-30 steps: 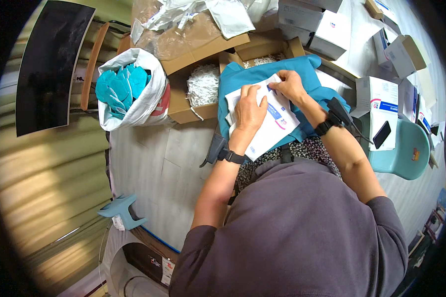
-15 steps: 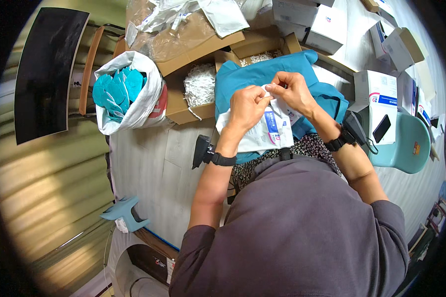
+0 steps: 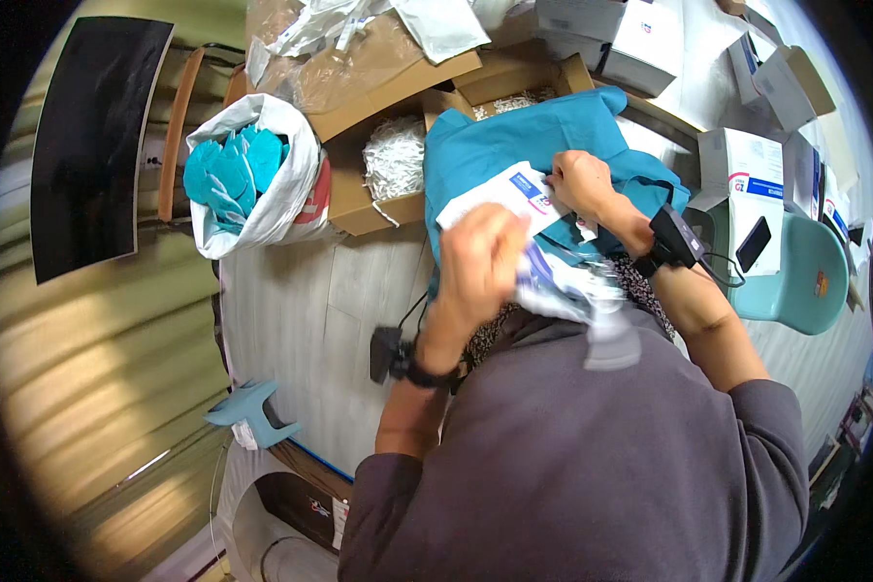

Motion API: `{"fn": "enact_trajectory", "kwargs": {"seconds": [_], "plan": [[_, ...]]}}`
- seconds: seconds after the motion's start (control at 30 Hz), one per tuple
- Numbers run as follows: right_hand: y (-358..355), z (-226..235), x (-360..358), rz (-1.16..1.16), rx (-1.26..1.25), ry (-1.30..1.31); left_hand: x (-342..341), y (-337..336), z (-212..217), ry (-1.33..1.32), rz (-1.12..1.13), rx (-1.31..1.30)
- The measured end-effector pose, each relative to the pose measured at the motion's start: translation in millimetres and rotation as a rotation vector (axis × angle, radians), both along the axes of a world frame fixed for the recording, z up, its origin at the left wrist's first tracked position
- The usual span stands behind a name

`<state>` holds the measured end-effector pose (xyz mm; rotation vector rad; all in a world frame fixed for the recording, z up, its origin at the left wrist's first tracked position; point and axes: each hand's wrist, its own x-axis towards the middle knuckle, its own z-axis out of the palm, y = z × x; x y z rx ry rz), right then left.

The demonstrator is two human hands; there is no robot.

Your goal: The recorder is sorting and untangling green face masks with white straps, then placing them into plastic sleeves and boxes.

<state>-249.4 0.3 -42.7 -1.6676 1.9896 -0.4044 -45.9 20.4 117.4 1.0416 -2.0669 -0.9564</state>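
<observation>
My left hand (image 3: 480, 254), smeared by motion, is closed on a white-and-blue plastic packet (image 3: 558, 283). The loose end of that packet swings, blurred, over my lap. Another flat white packet (image 3: 495, 194) with a blue label lies above my left hand, on the teal cloth (image 3: 514, 136). My right hand (image 3: 582, 182) is closed at the right end of this flat packet, with its fingertips partly hidden. A wrist strap with a black device sits on each of my arms.
At left stands a white sack (image 3: 306, 228) filled with teal pieces. Cardboard boxes (image 3: 354, 218) with white string-like material are ahead. White cartons (image 3: 640, 44) stand at the far right. A phone (image 3: 753, 244) rests on a carton over a light teal stool (image 3: 815, 267).
My hands have moved apart from their pinch together. The left has come down and nearer me with a packet swinging from it; the flat packet now lies farther up on the cloth.
</observation>
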Motion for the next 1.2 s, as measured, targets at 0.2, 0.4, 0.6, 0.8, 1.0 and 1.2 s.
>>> {"fn": "enact_trajectory", "kwargs": {"seconds": [0.2, 0.4, 0.6, 0.8, 1.0, 1.2], "plan": [[-13.1, -8.3, -0.9, -0.054, 0.026, -0.136, 0.9, -64.1, -114.0, -0.386, 0.294, 0.07], [-11.6, -9.4, -9.5, -0.176, -0.012, -0.663, -18.5, -81.2, -135.6, -0.341, 0.238, 0.066], [-15.0, 36.6, -15.5, -0.191, 0.086, -1.034, -28.3, -57.1, -91.6, -0.203, 0.159, 0.0], [1.7, 46.0, 4.4, -0.057, -0.199, -0.741, -22.7, -52.1, -70.9, -0.256, 0.043, 0.015], [10.9, 20.1, 12.1, -0.265, -0.108, -0.66, -41.8, 6.5, -45.2, -0.063, -0.144, -0.323], [-2.6, 4.6, -13.3, -0.28, -0.16, -0.263, -13.1, 26.7, 9.5, 0.176, -0.033, -0.089]]}}
